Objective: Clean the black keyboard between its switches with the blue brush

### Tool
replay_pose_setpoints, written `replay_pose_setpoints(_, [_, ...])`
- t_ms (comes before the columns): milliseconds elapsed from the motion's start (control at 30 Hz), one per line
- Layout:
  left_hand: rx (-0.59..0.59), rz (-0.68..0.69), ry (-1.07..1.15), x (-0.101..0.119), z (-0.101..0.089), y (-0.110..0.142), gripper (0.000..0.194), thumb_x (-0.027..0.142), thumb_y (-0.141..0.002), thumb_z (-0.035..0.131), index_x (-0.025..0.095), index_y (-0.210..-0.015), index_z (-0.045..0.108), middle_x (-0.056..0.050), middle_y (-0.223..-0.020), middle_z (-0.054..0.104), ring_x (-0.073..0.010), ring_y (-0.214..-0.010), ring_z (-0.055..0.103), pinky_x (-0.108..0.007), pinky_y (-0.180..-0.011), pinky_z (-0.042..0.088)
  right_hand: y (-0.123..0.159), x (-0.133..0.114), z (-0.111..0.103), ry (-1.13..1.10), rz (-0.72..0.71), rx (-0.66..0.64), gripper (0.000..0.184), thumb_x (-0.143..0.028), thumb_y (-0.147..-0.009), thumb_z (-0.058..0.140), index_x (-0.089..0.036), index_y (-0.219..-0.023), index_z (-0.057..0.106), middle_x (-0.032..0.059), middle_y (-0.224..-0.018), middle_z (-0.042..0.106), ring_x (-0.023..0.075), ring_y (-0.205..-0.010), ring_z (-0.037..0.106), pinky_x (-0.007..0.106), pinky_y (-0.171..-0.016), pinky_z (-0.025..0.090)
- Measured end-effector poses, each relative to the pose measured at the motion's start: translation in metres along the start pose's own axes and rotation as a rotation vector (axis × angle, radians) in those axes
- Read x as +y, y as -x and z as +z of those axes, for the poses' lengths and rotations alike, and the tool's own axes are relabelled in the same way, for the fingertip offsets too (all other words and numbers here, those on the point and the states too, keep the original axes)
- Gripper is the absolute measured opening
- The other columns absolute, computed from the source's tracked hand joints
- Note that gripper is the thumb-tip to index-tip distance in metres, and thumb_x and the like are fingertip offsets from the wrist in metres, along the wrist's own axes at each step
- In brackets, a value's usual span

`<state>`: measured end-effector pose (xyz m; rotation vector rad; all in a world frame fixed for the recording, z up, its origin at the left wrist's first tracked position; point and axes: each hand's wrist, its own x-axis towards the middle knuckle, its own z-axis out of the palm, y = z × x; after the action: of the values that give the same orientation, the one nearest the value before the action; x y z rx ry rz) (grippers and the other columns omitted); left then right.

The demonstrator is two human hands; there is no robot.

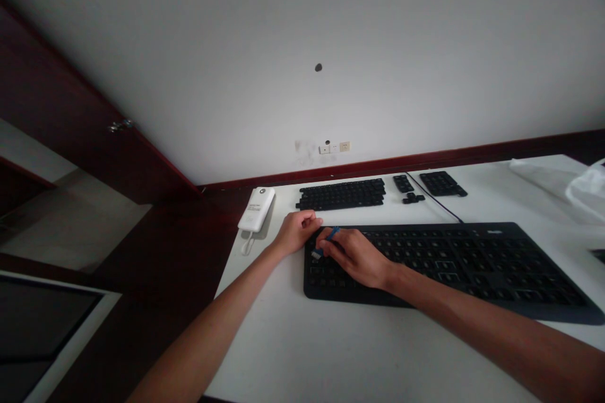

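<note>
A black keyboard base point(491, 264), its keycaps taken off, lies across the white table. In my right hand point(357, 256) is a small blue brush point(317, 253), pinched between the fingers. Its pale bristles point down onto the left part of the base, and its blue handle shows above the fingers. My left hand point(297, 230) is closed at the upper left corner of the keyboard base, with its fingers curled over the edge. The curled fingertips are partly hidden. Behind the base lie removed black keycaps point(343, 194), laid out in a block.
Smaller keycap groups point(442, 183) and a keyboard cable point(437, 201) lie at the back. A white power bank point(256, 209) with a short cable sits at the table's left edge. White plastic point(562, 186) covers part of the right side. The wall point(265, 101) stands behind.
</note>
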<state>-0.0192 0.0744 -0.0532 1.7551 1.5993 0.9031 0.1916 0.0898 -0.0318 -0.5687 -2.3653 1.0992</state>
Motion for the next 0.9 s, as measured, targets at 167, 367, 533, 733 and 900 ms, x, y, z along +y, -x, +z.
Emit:
replay_pose_setpoints(167, [0.000,0.007,0.005,0.0003,0.0000,-0.0002,0.048,0.055,-0.093,0.056,0.017,-0.066,0.044,0.005,-0.062,0.040,-0.0109,-0.062,0.034,-0.026,-0.058,0.024,0.0008,-0.0023,-0.0006,0.006,-0.011,0.001,0.030,-0.030,-0.107,0.044,-0.018,-0.097,0.070,0.0050,-0.086,0.072,0.0194,-0.078,0.068,0.031,-0.077,0.049])
replay_pose_setpoints(367, [-0.001,0.005,-0.008,0.0007,-0.0002,-0.0006,0.048,0.055,-0.093,0.055,0.017,-0.066,0.045,0.005,-0.061,0.039,-0.0106,-0.061,0.033,-0.026,-0.058,0.024,0.0013,-0.0005,0.0007,0.014,-0.009,0.001,0.029,-0.030,-0.107,0.044,-0.018,-0.097,0.069,0.0049,-0.086,0.073,0.0194,-0.078,0.069,0.031,-0.078,0.049])
replay_pose_setpoints(533, [0.005,0.008,-0.014,0.0005,0.0005,-0.0007,0.048,0.055,-0.093,0.055,0.017,-0.065,0.045,0.005,-0.061,0.040,-0.0106,-0.061,0.034,-0.026,-0.057,0.024,0.0012,-0.0012,-0.0005,0.006,-0.017,-0.007,0.029,-0.031,-0.107,0.045,-0.018,-0.097,0.069,0.0068,-0.089,0.074,0.0210,-0.083,0.070,0.032,-0.082,0.050])
replay_pose_setpoints(733, [0.013,0.008,-0.001,0.0007,0.0009,-0.0004,0.047,0.054,-0.092,0.056,0.017,-0.066,0.045,0.005,-0.061,0.041,-0.0104,-0.061,0.034,-0.026,-0.057,0.025,0.0018,-0.0013,-0.0002,0.017,-0.019,-0.002,0.030,-0.032,-0.107,0.044,-0.018,-0.099,0.069,0.0069,-0.089,0.074,0.0210,-0.081,0.070,0.032,-0.080,0.051])
replay_pose_setpoints(900, [0.008,0.008,0.004,0.0000,0.0008,-0.0003,0.047,0.054,-0.093,0.056,0.017,-0.066,0.045,0.005,-0.062,0.040,-0.0103,-0.062,0.034,-0.026,-0.057,0.025,0.0013,0.0006,0.0007,0.030,-0.001,-0.007,0.030,-0.031,-0.107,0.045,-0.017,-0.100,0.071,0.0071,-0.089,0.075,0.0212,-0.081,0.071,0.032,-0.081,0.051])
